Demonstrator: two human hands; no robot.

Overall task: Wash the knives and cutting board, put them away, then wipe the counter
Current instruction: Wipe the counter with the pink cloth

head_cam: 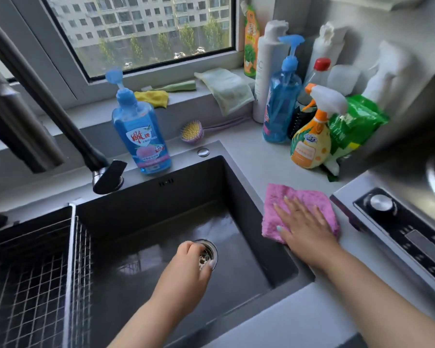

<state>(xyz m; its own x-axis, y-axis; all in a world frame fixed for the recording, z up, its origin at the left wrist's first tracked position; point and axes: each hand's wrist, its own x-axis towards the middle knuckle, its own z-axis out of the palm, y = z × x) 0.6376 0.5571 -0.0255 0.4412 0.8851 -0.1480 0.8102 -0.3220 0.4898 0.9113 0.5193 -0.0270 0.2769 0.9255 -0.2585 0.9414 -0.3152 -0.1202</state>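
Observation:
A pink cloth (286, 197) lies flat on the grey counter (251, 156), right of the dark sink (239, 187). My right hand (304, 224) presses on it, palm down with the fingers spread. My left hand (191, 262) hangs over the sink basin, next to the round drain strainer (207, 254). Its fingers are curled in and I see nothing in them. No knife or cutting board is in view.
A wire basket (35, 272) fills the sink's left part, with the dark faucet (60, 116) above it. Blue soap bottles (141, 136), an orange spray bottle (312, 139), a green bag (354, 121) and a brush (191, 133) crowd the back. A stove panel (399, 222) borders the cloth's right.

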